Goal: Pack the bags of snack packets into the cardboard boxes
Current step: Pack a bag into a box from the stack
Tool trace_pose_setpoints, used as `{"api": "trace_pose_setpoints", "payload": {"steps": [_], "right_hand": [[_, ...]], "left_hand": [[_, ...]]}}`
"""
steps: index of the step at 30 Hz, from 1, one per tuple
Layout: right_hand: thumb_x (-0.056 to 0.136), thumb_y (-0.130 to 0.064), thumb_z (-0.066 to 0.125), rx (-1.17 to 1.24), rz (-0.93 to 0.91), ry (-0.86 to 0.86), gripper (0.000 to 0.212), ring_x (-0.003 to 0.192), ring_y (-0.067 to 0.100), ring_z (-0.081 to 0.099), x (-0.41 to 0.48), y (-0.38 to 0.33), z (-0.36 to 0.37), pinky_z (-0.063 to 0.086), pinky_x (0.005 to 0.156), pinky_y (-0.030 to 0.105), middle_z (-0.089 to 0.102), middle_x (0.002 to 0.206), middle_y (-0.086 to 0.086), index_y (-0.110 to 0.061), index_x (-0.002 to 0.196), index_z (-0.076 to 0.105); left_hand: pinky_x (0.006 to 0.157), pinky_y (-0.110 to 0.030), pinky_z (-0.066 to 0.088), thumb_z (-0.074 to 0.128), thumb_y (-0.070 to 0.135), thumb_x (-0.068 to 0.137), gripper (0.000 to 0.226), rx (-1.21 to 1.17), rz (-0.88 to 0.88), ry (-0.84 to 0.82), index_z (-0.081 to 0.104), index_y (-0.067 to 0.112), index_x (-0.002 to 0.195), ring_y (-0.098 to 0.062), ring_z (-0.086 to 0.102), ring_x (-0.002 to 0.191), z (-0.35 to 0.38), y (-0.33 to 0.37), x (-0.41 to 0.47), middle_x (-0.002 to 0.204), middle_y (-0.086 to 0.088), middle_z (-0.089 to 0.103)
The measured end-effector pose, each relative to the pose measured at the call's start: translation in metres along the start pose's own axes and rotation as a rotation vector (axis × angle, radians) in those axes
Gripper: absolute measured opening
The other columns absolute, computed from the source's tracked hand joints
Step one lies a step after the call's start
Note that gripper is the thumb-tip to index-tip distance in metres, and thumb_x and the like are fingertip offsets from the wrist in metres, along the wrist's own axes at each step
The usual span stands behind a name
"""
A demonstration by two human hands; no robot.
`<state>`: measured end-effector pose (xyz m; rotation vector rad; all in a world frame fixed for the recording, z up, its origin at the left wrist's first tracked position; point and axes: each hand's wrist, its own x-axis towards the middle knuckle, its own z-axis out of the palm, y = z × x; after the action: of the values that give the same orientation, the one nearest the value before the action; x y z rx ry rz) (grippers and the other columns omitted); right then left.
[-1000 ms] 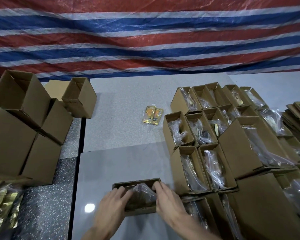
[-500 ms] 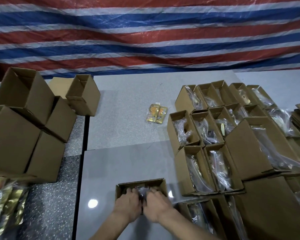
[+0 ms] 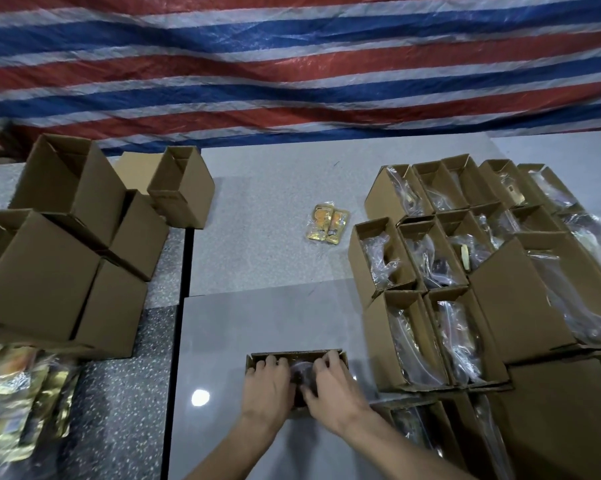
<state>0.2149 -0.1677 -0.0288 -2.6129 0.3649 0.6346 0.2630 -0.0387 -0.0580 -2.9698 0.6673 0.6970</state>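
Backdrop: red, white and blue striped tarp (image 3: 292,64) hung behind a grey table top (image 3: 274,188). A glossy grey slab (image 3: 243,327) lies on the near part of the table; a lamp glare shows on it just left of the left wrist.

Both forearms enter from the bottom edge and converge on one small open cardboard box (image 3: 292,355) standing on the slab. Left hand (image 3: 267,386): palm down, fingers bent over the box's left half, tips down inside the opening. Right hand (image 3: 330,386): palm down, fingers spread and curled, pressing on a clear plastic bag (image 3: 300,374) that sits in the box between the two hands. Whether either hand truly grips the bag or only pushes it down cannot be told; frame slightly blurred here.

Right of the right hand: rows of filled boxes (image 3: 441,271), open tops up, each with clear bags inside, packed touching one another, running from near the right forearm away to the far right.

Beyond the hands, well apart on the bare table: one loose bag of gold and orange snack packets (image 3: 328,223).

Left of the left hand, well apart: a pile of empty boxes (image 3: 67,254), tilted and leaning on each other. Nearer, at the left edge: heap of gold bagged packets (image 3: 18,400).
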Motion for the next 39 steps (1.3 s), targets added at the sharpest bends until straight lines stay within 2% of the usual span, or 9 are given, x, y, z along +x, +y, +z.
{"api": "trace_pose_setpoints", "payload": {"steps": [4,10,15,18,21,27,31,34,39], "right_hand": [[0.097,-0.050,0.044,-0.073,-0.106,0.041,0.040,0.118,0.023,0.047,-0.009,0.017,-0.006,0.047,0.097,0.035,0.032,0.127,0.005,-0.016,0.116,0.054],[0.080,-0.083,0.030,-0.247,-0.230,0.027,0.080,0.122,0.021,0.041,-0.008,0.030,-0.018,0.031,0.107,0.036,0.041,0.125,0.001,-0.023,0.124,0.060],[0.090,-0.040,0.051,-0.426,-0.261,0.014,0.038,0.130,0.019,0.035,-0.004,0.052,-0.029,-0.006,0.118,0.059,0.046,0.123,0.001,-0.022,0.120,0.066],[0.088,-0.030,0.052,-0.355,-0.208,-0.022,0.033,0.127,0.016,0.035,0.001,0.054,-0.031,-0.001,0.118,0.056,0.051,0.118,-0.004,-0.023,0.116,0.069],[0.082,-0.028,0.053,-0.299,-0.194,-0.048,0.040,0.122,0.017,0.035,0.009,0.051,-0.031,0.012,0.116,0.048,0.060,0.111,-0.006,-0.026,0.120,0.065],[0.072,-0.035,0.053,-0.140,-0.214,-0.062,0.057,0.110,0.014,0.041,0.028,0.050,-0.030,0.024,0.107,0.042,0.071,0.100,-0.008,-0.034,0.128,0.044],[0.057,-0.032,0.069,-0.073,-0.297,0.039,0.041,0.094,0.012,0.053,0.045,0.058,-0.033,0.041,0.094,0.042,0.067,0.081,-0.018,-0.034,0.096,0.053],[0.058,-0.032,0.062,-0.071,-0.335,0.058,0.018,0.092,0.014,0.053,0.057,0.066,-0.036,0.038,0.095,0.037,0.062,0.077,-0.019,-0.031,0.074,0.056],[0.061,-0.023,0.060,-0.052,-0.359,0.010,0.012,0.092,0.015,0.048,0.076,0.071,-0.048,0.023,0.096,0.027,0.056,0.075,-0.016,-0.028,0.071,0.054]], "left_hand": [[0.100,-0.030,0.035,0.037,0.044,0.099,0.037,-0.070,0.124,0.064,0.057,0.023,0.122,-0.019,0.053,0.113,0.012,-0.014,0.001,0.122,0.001,0.058],[0.094,-0.024,0.037,0.057,0.026,0.090,0.014,-0.340,0.289,0.292,0.062,0.017,0.100,-0.018,0.055,0.100,-0.004,-0.020,0.016,0.105,0.003,0.057],[0.070,-0.014,0.039,0.047,0.048,0.088,0.023,-0.576,0.269,0.335,0.063,0.031,0.089,-0.001,0.058,0.080,-0.041,-0.023,0.042,0.086,0.020,0.062],[0.069,-0.011,0.037,0.047,0.047,0.090,0.017,-0.650,0.196,0.434,0.059,0.035,0.087,0.003,0.054,0.082,-0.066,-0.025,0.071,0.083,0.026,0.058],[0.073,-0.031,0.047,0.055,0.034,0.094,0.012,-0.642,0.164,0.419,0.062,0.028,0.103,-0.007,0.059,0.084,-0.082,-0.025,0.118,0.093,0.017,0.062],[0.090,-0.035,0.046,0.056,0.033,0.096,0.042,-0.638,-0.057,0.035,0.050,0.014,0.133,-0.026,0.060,0.108,-0.077,-0.018,0.230,0.124,-0.008,0.060],[0.078,-0.033,0.050,0.061,0.026,0.094,0.025,-0.906,-0.267,-0.043,0.064,0.008,0.111,-0.031,0.065,0.095,-0.065,-0.008,0.290,0.108,-0.015,0.067],[0.070,-0.034,0.048,0.061,0.017,0.093,0.009,-1.144,-0.380,-0.051,0.061,0.009,0.091,-0.029,0.061,0.080,-0.059,0.001,0.322,0.091,-0.015,0.063],[0.050,-0.027,0.040,0.064,0.013,0.090,0.016,-1.298,-0.498,-0.085,0.058,0.001,0.082,-0.029,0.060,0.067,-0.060,0.016,0.361,0.082,-0.019,0.059]]}}
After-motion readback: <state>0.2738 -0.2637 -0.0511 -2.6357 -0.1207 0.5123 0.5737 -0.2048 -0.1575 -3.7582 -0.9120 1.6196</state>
